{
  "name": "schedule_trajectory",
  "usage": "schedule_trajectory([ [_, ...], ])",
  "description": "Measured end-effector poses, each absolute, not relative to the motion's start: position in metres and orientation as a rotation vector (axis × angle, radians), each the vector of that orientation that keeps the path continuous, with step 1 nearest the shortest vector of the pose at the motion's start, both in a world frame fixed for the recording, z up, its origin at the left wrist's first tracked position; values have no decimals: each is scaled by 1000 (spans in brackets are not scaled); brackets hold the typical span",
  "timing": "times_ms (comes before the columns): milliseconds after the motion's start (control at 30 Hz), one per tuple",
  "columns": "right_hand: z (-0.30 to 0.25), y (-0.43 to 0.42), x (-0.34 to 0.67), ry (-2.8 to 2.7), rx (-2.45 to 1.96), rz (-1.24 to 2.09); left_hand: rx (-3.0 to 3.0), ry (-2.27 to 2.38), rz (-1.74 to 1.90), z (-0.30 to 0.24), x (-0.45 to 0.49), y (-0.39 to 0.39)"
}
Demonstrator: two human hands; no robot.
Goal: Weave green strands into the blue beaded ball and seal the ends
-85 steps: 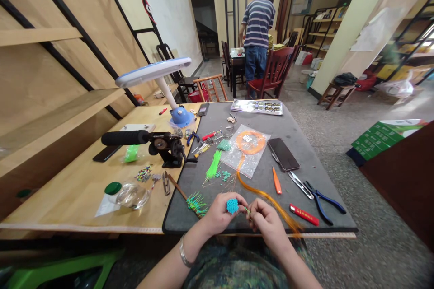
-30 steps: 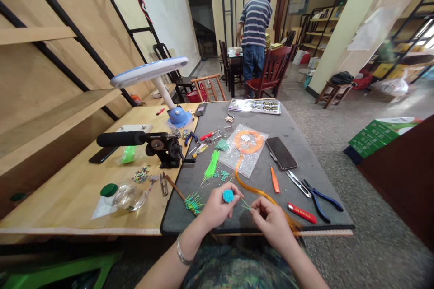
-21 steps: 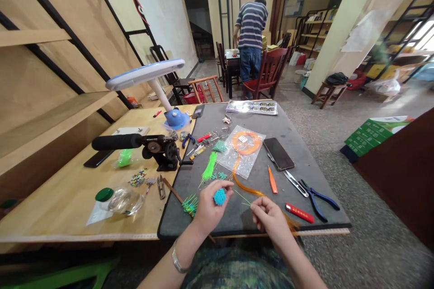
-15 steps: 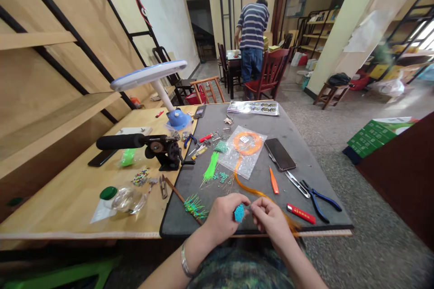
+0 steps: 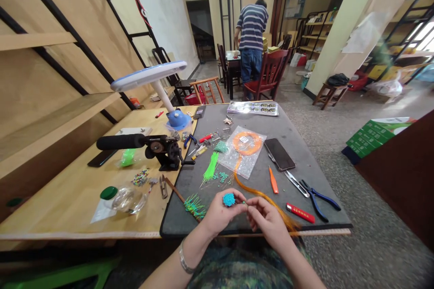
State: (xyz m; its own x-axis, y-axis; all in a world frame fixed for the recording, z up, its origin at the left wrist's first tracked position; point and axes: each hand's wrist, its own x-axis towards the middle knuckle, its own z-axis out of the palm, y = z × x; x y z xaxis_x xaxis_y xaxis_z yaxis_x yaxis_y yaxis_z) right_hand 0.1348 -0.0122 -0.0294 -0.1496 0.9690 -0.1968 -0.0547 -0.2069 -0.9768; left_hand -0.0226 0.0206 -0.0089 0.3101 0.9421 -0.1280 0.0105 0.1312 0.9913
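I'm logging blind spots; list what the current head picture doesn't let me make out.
Head view, throughout:
Underside of the round turquoise bead cluster: hidden by the left hand.
Whether the right hand pinches anything: too small to tell.
Slanting green object: cut off by the bottom edge.

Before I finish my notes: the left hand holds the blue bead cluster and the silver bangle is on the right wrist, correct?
Wrong wrist: the head view shows the silver bangle on the left one. The left hand does hold the blue bead cluster.
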Motion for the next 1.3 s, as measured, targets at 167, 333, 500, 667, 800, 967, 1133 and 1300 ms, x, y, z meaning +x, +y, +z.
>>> schedule_trajectory([
  [167,-25,-13,136,-1383,-1359,1132,1264,1045,827,-12,-26,20],
  [333,-18,-16,140,-1561,-1379,980,1452,1105,788,-13,-29,21],
  [500,-24,-12,155,-1519,-1425,908,1616,1180,866,-12,-34,23],
  [667,-35,-13,154,-1406,-1483,975,1566,1231,966,-13,-27,18],
  [800,-37,-16,140,-1293,-1443,1204,1605,1215,1052,-17,-16,11],
  [967,-33,-15,135,-1116,-1379,1458,1724,1133,1035,-19,-16,11],
  [1133,-29,-12,138,-1026,-1397,1560,1816,1080,985,-19,-21,14],
  [1300,-29,-9,138,-1021,-1410,1584,2086,1034,896,-18,-23,10],
])
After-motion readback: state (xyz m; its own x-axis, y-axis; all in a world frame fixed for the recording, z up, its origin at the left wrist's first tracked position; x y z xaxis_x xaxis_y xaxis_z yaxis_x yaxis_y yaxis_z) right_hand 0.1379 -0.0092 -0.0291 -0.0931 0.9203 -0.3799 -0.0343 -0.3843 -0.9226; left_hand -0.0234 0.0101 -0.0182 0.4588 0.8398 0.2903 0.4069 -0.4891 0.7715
